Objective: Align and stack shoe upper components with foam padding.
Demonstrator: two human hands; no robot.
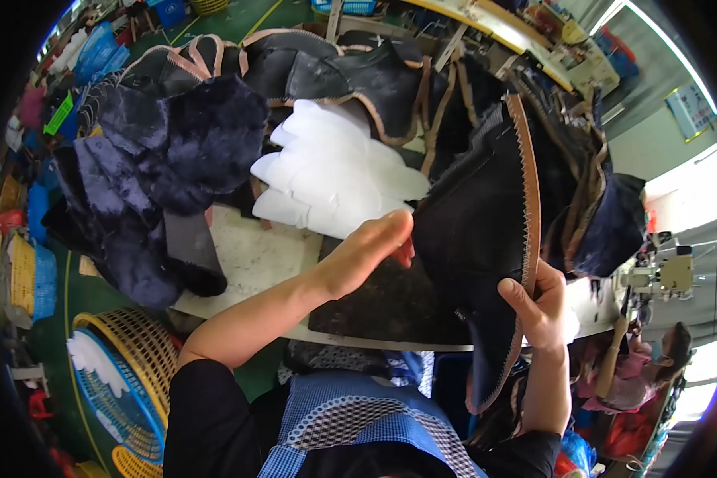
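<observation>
A dark leather boot-upper piece [478,215] with a brown zigzag-cut edge strip [527,183] is held up on the right over the table. My right hand [540,307] is closed on its brown edge, thumb in front and fingers behind. Just left of the piece is my left hand [378,245], seen edge-on with its fingers mostly hidden; whether it touches the leather I cannot tell. Beyond my left hand lies a fanned stack of thin white cut sheets [334,171]. A dark mat [382,307] lies under my left hand.
Dark blue fleecy pieces [159,175] are heaped on the table's left. More black pieces with tan edging [334,72] line the far side. A yellow basket [139,342] stands at lower left. Another person [633,366] sits at the right near a sewing machine [669,275].
</observation>
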